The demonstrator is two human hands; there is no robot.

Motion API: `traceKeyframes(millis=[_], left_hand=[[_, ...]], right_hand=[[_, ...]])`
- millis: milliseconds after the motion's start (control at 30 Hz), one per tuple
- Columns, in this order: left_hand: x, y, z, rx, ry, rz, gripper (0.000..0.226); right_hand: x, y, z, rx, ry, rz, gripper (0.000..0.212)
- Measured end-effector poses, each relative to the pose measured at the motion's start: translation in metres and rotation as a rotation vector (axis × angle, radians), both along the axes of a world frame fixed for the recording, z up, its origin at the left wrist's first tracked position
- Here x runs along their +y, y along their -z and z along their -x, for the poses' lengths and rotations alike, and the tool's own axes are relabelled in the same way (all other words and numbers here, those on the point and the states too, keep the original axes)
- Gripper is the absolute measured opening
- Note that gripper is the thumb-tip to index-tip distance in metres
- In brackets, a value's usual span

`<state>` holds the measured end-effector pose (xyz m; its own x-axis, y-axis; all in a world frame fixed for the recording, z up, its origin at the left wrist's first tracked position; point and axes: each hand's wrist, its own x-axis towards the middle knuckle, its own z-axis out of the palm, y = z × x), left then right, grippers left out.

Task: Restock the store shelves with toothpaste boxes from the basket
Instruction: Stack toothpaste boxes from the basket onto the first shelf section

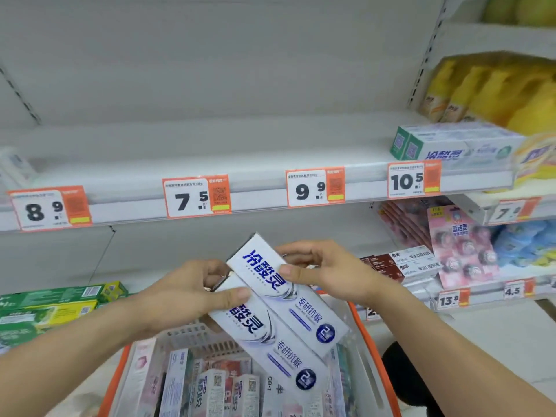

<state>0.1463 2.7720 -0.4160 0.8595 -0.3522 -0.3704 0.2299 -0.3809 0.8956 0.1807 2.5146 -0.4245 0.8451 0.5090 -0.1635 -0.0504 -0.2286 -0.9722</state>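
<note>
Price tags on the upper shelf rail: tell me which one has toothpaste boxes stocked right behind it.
The 10.5 tag, rightmost of the four. Green-ended white boxes lie on the shelf just behind it; the shelf behind 8.9, 7.5 and 9.9 is bare.

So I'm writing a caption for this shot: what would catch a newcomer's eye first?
Two white toothpaste boxes with bold blue lettering, held in the middle of the view, the left hand pinching the lower one and the right hand the upper. Above them runs a long shelf, mostly bare, with orange price tags along its edge. Below sits an orange-rimmed basket packed with more boxes.
</note>
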Motion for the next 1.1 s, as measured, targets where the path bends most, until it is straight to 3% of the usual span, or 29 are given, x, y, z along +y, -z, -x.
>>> traceKeyframes(millis=[167,333,433,533,633,700,900,1100], left_hand=[[-0.003,-0.013,-0.003,-0.114,-0.117,0.079,0.05],[-0.014,-0.021,-0.011,-0.209,-0.095,0.114,0.038],[-0.021,-0.028,-0.017,-0.239,-0.105,0.193,0.042],[-0.024,-0.032,-0.022,-0.319,-0.168,0.26,0.045],[-0.023,-0.032,-0.024,-0.37,-0.24,0.303,0.04],[-0.022,-0.032,-0.025,-0.381,-0.269,0.323,0.039],[-0.028,-0.039,-0.024,-0.389,-0.368,0.434,0.039],[-0.033,-0.046,-0.024,-0.384,-0.426,0.504,0.036]], right_hand=[[0.004,-0.009,-0.002,-0.039,0.081,-0.067,0.039],[-0.009,-0.028,-0.007,-0.204,-0.066,0.195,0.056],[-0.022,-0.049,-0.01,-0.254,-0.001,0.168,0.062],[-0.034,-0.097,-0.02,-0.511,0.161,0.172,0.061],[-0.04,-0.147,-0.047,-0.869,0.366,0.35,0.052],[-0.041,-0.167,-0.068,-0.994,0.438,0.502,0.054],[-0.052,-0.165,-0.118,-0.788,0.224,1.04,0.057],[-0.056,-0.148,-0.124,-0.797,0.276,0.878,0.045]])
